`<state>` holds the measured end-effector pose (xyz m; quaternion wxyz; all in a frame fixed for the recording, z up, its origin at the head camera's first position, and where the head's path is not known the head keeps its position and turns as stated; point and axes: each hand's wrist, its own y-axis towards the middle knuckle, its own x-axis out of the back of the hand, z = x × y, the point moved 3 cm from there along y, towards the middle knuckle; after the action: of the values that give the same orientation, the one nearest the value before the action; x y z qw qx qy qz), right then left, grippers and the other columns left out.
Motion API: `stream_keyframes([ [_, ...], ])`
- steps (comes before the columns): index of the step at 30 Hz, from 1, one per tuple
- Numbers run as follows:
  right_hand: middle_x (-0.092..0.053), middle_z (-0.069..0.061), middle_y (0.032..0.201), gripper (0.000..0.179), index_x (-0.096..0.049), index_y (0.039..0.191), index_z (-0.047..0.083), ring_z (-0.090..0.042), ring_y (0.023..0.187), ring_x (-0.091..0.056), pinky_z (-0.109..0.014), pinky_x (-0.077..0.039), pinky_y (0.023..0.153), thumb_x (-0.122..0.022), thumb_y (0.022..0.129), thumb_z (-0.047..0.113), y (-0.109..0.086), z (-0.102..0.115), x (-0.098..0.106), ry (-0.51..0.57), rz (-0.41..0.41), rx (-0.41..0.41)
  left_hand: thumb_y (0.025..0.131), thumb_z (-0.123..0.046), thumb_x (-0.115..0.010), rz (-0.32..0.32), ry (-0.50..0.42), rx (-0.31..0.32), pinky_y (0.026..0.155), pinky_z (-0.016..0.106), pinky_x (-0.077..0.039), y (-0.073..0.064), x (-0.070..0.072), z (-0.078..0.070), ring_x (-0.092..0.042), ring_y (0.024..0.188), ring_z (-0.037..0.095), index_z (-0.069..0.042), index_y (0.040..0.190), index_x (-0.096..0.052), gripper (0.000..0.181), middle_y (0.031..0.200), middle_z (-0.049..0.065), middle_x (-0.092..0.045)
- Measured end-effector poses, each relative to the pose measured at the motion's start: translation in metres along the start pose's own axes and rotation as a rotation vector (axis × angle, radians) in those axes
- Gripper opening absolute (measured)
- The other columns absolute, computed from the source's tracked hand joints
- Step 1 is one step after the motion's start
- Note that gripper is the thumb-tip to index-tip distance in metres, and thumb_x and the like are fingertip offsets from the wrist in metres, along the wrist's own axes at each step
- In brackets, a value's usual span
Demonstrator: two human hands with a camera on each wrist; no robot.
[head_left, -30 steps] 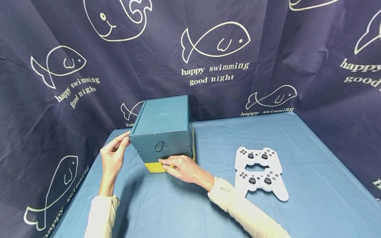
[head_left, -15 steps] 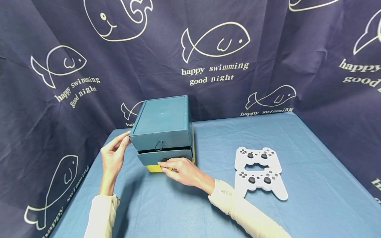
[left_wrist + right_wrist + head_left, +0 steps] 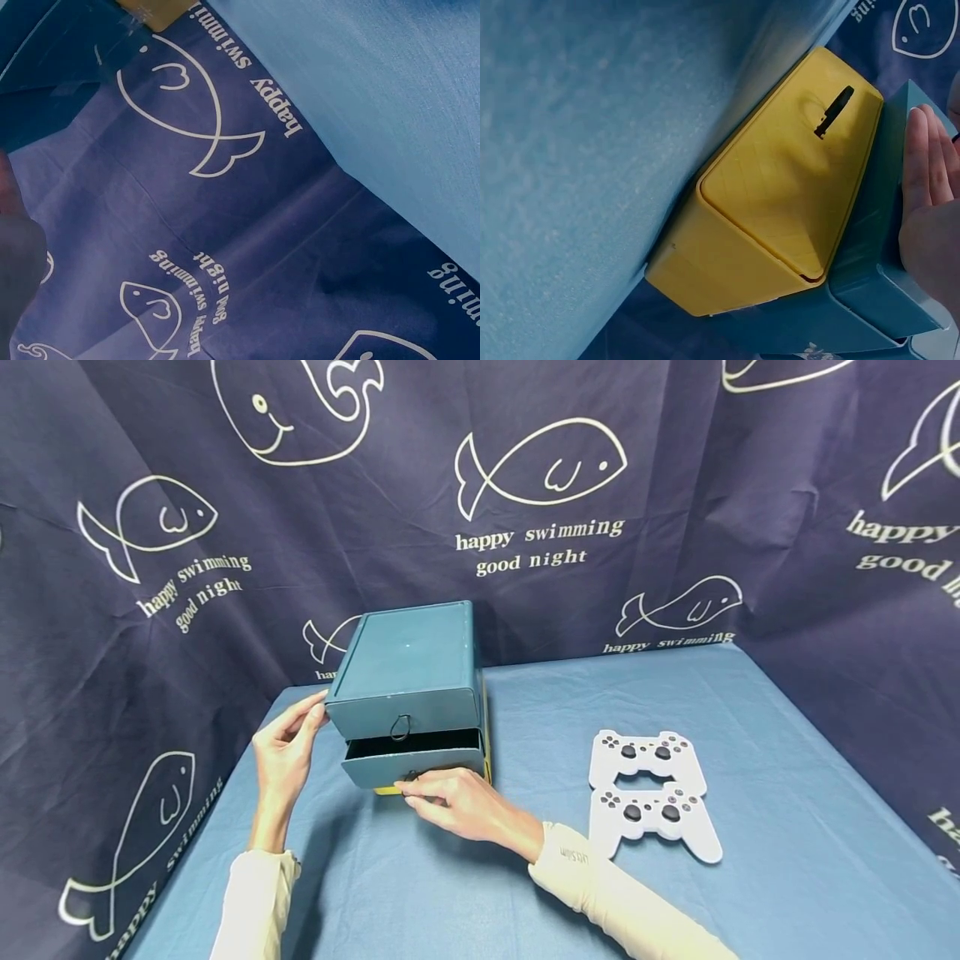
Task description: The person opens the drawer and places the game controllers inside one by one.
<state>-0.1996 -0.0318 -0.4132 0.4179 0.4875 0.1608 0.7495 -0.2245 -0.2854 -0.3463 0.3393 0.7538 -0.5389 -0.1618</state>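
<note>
A small chest of drawers (image 3: 408,652) stands on the table, teal above and yellow at the bottom. Its teal middle drawer (image 3: 371,769) is partly pulled out, and the visible inside is dark. With thumb and fingertips my right hand (image 3: 467,803) pinches the drawer's black loop pull (image 3: 410,776), mostly covered by the fingers. My left hand (image 3: 285,747) rests its extended fingertips against the chest's upper left front corner. The top drawer (image 3: 442,712) is closed. In the right wrist view the yellow bottom drawer (image 3: 780,169), also closed, has its own black pull (image 3: 834,112).
Two white game-controller shapes (image 3: 647,762) lie one before the other on the blue table cover (image 3: 540,893), right of the right forearm. Dark blue cloth (image 3: 540,610) printed with fish hangs behind the chest and along both sides.
The middle drawer has slid out toward me from closed, with my right hand moving back along with it. My left hand has stayed at the chest's corner.
</note>
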Motion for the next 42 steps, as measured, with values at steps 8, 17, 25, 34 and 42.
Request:
stream_keyframes([
  [8,-0.075,-0.002,0.114,0.027,-0.075,0.127,0.008,-0.003,0.074,-0.058,-0.011,-0.044,0.066,-0.066,0.101,0.010,-0.002,0.008,-0.002,0.018,0.033,-0.012,0.098,0.002,-0.068,0.001,-0.012,0.011,0.083,0.018,-0.054,0.001,0.000,-0.001,-0.074,0.084,0.005,0.006,0.121,-0.074,0.023,0.099,-0.007,-0.077],
  [17,-0.075,-0.001,0.116,0.028,-0.075,0.127,0.010,0.000,0.074,-0.056,-0.010,-0.043,0.066,-0.067,0.100,0.010,-0.005,0.013,-0.002,0.021,0.028,-0.011,0.098,0.001,-0.068,0.008,-0.007,0.021,0.084,0.018,-0.054,0.002,0.000,-0.001,-0.074,0.084,0.005,0.005,0.122,-0.074,0.024,0.099,-0.009,-0.077],
  [25,-0.075,0.000,0.116,0.028,-0.075,0.127,0.010,-0.001,0.076,-0.058,-0.010,-0.045,0.068,-0.067,0.100,0.009,-0.010,0.020,-0.003,0.037,0.029,-0.007,0.098,0.001,-0.068,0.009,-0.011,0.022,0.084,0.018,-0.054,0.001,0.000,-0.001,-0.074,0.085,0.005,0.005,0.121,-0.074,0.024,0.099,-0.009,-0.077],
  [34,-0.074,-0.001,0.117,0.028,-0.075,0.128,0.009,0.000,0.077,-0.059,-0.011,-0.047,0.068,-0.067,0.100,0.009,-0.015,0.026,-0.005,0.040,0.039,0.002,0.098,0.003,-0.068,0.009,-0.010,0.007,0.081,0.017,-0.053,0.001,0.000,-0.001,-0.074,0.084,0.003,0.007,0.120,-0.074,0.023,0.096,-0.008,-0.077],
  [42,-0.075,-0.004,0.115,0.029,-0.074,0.128,0.008,0.000,0.086,-0.067,-0.015,-0.054,0.074,-0.067,0.100,0.008,-0.018,0.033,-0.007,0.069,0.052,0.004,0.098,0.003,-0.068,0.012,-0.016,0.002,0.080,0.017,-0.053,0.001,0.001,0.000,-0.074,0.084,0.004,0.007,0.120,-0.073,0.023,0.097,-0.006,-0.077],
])
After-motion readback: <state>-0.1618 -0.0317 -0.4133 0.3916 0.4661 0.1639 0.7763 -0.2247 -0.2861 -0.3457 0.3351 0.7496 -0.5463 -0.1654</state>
